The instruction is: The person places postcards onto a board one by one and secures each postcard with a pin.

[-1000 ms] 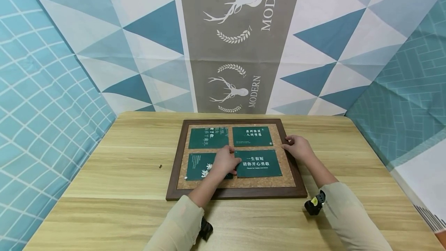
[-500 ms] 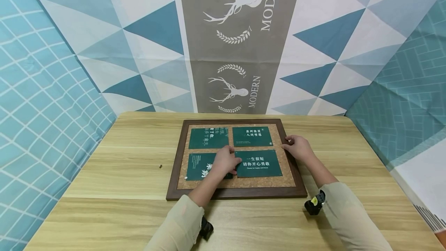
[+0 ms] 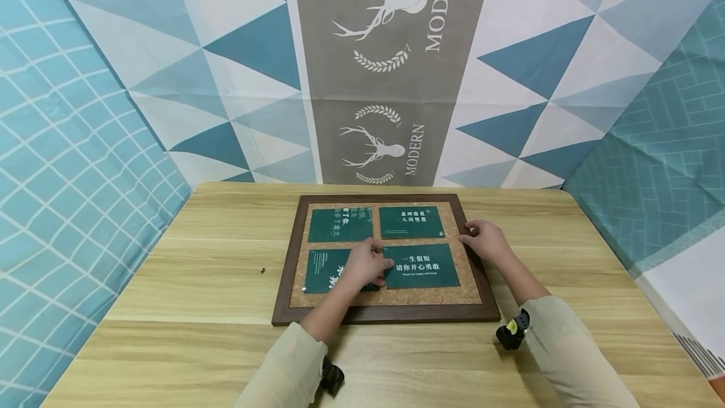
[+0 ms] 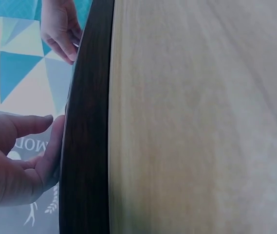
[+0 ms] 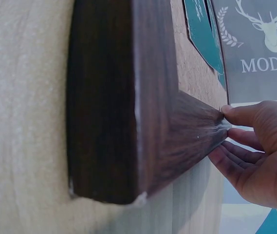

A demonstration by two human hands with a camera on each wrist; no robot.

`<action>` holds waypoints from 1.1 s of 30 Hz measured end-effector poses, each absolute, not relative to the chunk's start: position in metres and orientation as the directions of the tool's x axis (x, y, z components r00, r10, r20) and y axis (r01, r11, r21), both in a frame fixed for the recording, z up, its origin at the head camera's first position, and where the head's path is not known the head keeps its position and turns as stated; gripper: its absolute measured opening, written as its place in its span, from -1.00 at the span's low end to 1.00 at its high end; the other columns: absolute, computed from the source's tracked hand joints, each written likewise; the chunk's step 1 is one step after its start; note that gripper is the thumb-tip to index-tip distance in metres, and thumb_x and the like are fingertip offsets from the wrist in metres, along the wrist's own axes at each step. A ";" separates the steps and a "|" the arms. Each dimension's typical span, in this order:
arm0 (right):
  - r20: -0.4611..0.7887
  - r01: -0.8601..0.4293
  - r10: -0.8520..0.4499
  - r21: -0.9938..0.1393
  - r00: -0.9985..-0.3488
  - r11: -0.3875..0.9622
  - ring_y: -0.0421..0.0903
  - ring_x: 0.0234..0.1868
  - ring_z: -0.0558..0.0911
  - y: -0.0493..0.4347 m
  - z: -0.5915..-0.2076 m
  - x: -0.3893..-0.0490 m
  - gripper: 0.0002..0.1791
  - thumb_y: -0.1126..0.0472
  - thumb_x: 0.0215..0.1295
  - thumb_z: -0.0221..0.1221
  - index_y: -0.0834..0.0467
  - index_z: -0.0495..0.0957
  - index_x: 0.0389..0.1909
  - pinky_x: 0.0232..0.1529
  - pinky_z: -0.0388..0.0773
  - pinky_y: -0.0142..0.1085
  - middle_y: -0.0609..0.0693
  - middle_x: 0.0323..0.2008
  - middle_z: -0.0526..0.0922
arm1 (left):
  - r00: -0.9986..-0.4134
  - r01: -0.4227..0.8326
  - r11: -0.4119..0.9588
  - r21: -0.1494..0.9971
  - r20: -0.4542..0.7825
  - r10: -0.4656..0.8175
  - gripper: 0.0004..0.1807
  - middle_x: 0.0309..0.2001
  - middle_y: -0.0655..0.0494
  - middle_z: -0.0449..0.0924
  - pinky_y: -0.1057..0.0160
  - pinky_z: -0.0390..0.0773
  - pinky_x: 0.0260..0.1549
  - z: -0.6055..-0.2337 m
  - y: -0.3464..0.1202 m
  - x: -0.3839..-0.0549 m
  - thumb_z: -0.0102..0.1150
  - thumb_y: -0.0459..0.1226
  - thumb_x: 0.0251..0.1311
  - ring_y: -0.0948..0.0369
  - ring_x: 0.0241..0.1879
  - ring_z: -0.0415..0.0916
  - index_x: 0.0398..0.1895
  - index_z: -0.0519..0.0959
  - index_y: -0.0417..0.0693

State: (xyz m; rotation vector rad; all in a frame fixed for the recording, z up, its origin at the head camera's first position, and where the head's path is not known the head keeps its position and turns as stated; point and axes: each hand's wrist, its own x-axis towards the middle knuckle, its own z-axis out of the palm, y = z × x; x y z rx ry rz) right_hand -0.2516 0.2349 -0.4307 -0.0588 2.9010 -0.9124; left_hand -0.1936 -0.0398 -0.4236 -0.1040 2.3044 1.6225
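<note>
A framed cork board (image 3: 430, 296) lies on the wooden table, bearing several dark green cards printed with white characters. My left hand (image 3: 365, 264) is over the middle of it, partly covering the lower left card (image 3: 324, 269). Its fingertips meet the left edge of the lower right card (image 3: 427, 267). In the left wrist view a finger touches the board's surface while the thumb stands off it; nothing shows between them. On the board's right side, my right hand (image 5: 265, 151) grips the brown wooden frame (image 5: 153, 141), thumb on top and fingers at the outer side.
An upper left card (image 3: 340, 225) and an upper right card (image 3: 411, 222) lie along the board's far side. One tiny dark object (image 3: 262, 269) sits on the table (image 3: 187, 307) left of the frame. A patterned cloth backdrop (image 3: 391, 80) rises behind the table.
The left forearm has shifted slightly, with its hand at the same spot between the lower cards. The right hand keeps its hold on the frame. The cards have not visibly moved on the board.
</note>
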 end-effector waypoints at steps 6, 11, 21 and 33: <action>-0.077 -0.016 -0.072 -0.565 -0.994 0.825 0.21 -0.07 0.56 0.236 -0.430 -0.250 -0.52 0.19 0.34 0.07 0.40 0.36 0.18 -0.21 0.57 -0.07 0.39 0.00 0.52 | -0.941 -0.223 0.345 0.912 -0.294 0.166 -0.55 -0.48 0.07 0.43 0.25 0.62 -0.56 -0.423 -0.044 -0.191 0.20 -0.33 0.16 0.21 -0.60 0.39 0.12 0.37 -0.23; -0.083 -0.008 -0.067 -0.565 -0.994 0.825 0.22 -0.06 0.56 0.235 -0.430 -0.250 -0.51 0.19 0.34 0.07 0.40 0.36 0.19 -0.20 0.57 -0.06 0.40 0.00 0.51 | -0.949 -0.189 0.369 0.910 -0.266 0.168 -0.49 -0.31 -0.02 0.51 0.21 0.64 -0.48 -0.422 -0.049 -0.188 0.21 -0.29 0.16 0.18 -0.46 0.51 0.19 0.38 -0.20; -0.086 -0.006 -0.067 -0.570 -0.994 0.822 0.22 -0.03 0.54 0.235 -0.430 -0.250 -0.52 0.20 0.35 0.07 0.41 0.36 0.19 -0.18 0.56 -0.05 0.40 0.02 0.50 | -0.964 -0.117 0.393 0.912 -0.200 0.175 -0.52 -0.30 0.00 0.57 0.23 0.57 -0.51 -0.421 -0.060 -0.184 0.22 -0.22 0.16 0.15 -0.44 0.53 0.16 0.43 -0.15; -0.080 -0.012 -0.069 -0.568 -0.994 0.823 0.22 -0.05 0.55 0.234 -0.429 -0.250 -0.51 0.20 0.35 0.07 0.40 0.36 0.19 -0.20 0.57 -0.07 0.39 0.01 0.51 | -0.979 -0.091 0.434 0.896 -0.159 0.124 -0.54 -0.29 0.03 0.57 0.24 0.56 -0.45 -0.414 -0.080 -0.180 0.23 -0.18 0.16 0.13 -0.40 0.53 0.12 0.46 -0.12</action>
